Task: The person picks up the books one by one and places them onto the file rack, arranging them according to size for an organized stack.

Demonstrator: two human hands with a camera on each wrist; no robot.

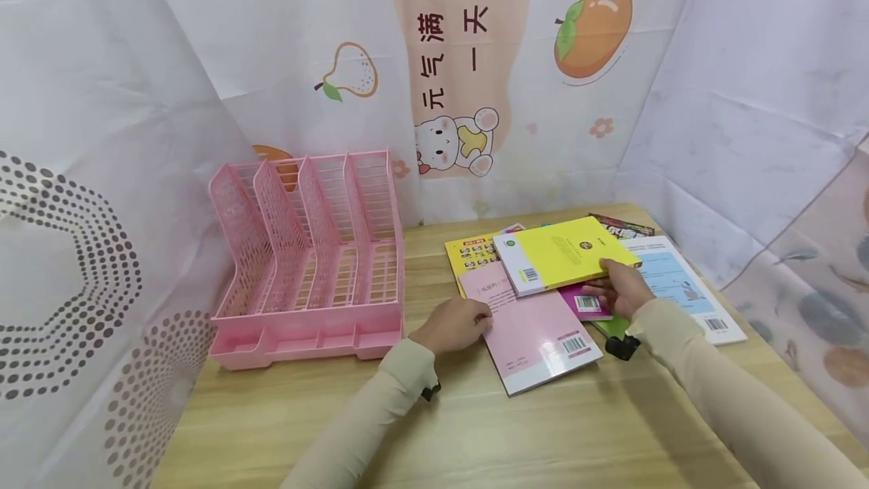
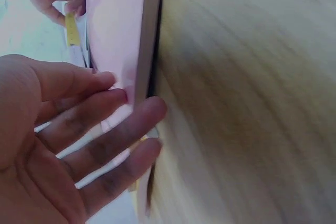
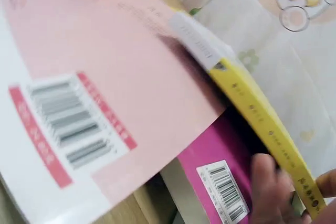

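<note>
A yellow book (image 1: 563, 253) with a white strip on its left end lies across several others, its spine (image 3: 268, 124) facing the right wrist camera. My right hand (image 1: 624, 287) grips its right end, thumb on the book and fingers beneath. A pink book (image 1: 529, 327), barcode at its lower corner, lies partly under the yellow one. At the pink book's left edge is my left hand (image 1: 453, 323); in the left wrist view its fingers (image 2: 113, 153) are spread and fairly straight, fingertips right at the edge. A magenta book (image 3: 218, 169) shows beneath the pink and yellow ones.
A pink mesh file rack (image 1: 305, 327) with upright dividers stands on the wooden table (image 1: 475, 436) at the left. A yellow-orange book (image 1: 468, 251) sticks out behind the pink one. To the right lies a blue and white book (image 1: 679, 285). Printed cloth (image 1: 326, 13) hangs behind.
</note>
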